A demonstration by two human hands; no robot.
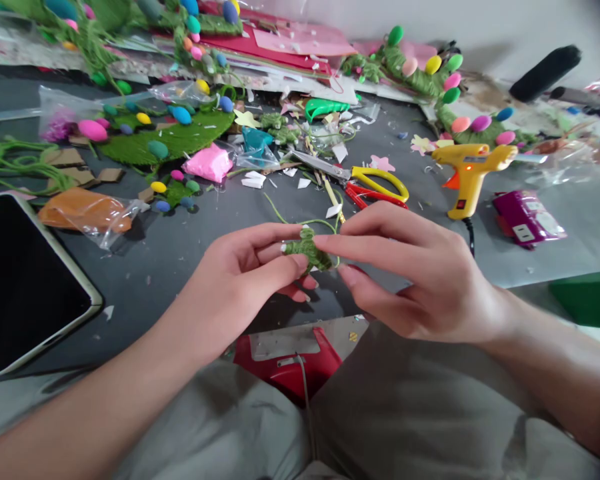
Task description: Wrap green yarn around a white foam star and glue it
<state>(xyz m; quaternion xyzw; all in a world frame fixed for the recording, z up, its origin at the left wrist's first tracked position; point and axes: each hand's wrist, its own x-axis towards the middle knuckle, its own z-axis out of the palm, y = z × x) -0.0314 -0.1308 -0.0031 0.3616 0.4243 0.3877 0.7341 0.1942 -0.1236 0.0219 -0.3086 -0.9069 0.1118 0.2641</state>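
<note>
Between the thumb and fingers of my left hand [245, 273] is a small green yarn-wrapped piece [307, 250] with white tips. My right hand [415, 273] touches its right side with a fingertip, thumb and index finger close around the green yarn strand [338, 230] that trails from the piece. The strand loops up and left over the dark table. Just beyond the hands lie scissors [375, 187] with yellow and red handles. A yellow glue gun [473, 177] stands to the right, its switch lit.
A tablet [30, 287] lies at the left edge, near an orange packet [87, 212]. A pink packet [209, 162], a green leaf shape [180, 137] and paper scraps spread across the table [180, 267]. A purple packet [527, 217] is at right.
</note>
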